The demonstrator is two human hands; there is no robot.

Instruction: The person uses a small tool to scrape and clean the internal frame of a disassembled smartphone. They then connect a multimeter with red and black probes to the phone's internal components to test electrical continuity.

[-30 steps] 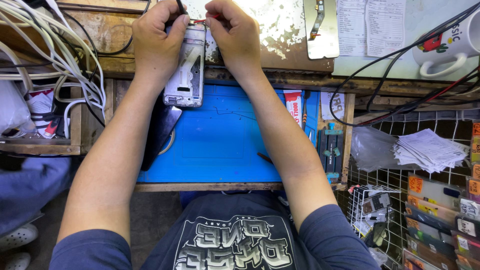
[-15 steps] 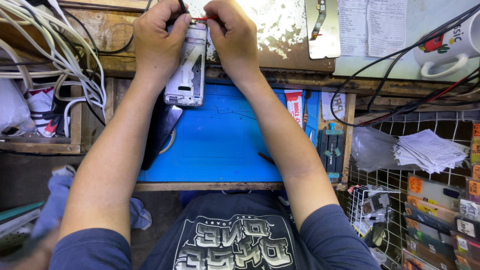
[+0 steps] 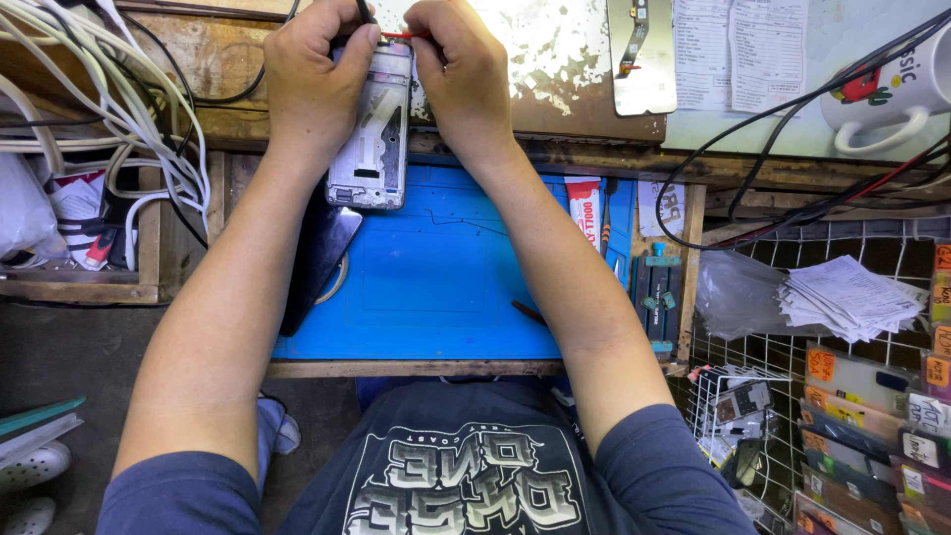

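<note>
both arms reach far forward over the worktop (image 3: 238, 59), with the elbows low and the hands side by side at the top. the left hand (image 3: 315, 74) is curled around the top left side of an opened phone frame (image 3: 374, 139) and its fingers are clamped on it, thumb pressed near the top edge. the right hand (image 3: 464, 69) sits just beside it on the right, knuckles up, with its fingers pinched on a thin tool with a red part (image 3: 398, 36). the tip of that tool touches the top of the phone frame. a dark thin thing pokes up between the hands, but it is too small to tell what it is.

the phone frame is silver and stands long-ways, its top end on the worn wooden worktop and its lower end hanging over the blue mat (image 3: 436, 287). the blue mat lies in a lower tray right in front of the person.

a dark flat phone screen (image 3: 317, 258) lies tilted under the left forearm, at the left edge of the mat. a small dark stick (image 3: 528, 312) lies on the mat by the right forearm. a bunch of white cables (image 3: 109, 109) hangs at the left. black wires (image 3: 792, 119) cross the right side, near a white mug (image 3: 887, 94) and some paper slips (image 3: 738, 45). another flat phone part (image 3: 642, 54) lies well to the right of the hands. a stack of white papers (image 3: 852, 297) rests on a wire basket (image 3: 753, 416) at the lower right. nothing lies across the hands.
</note>
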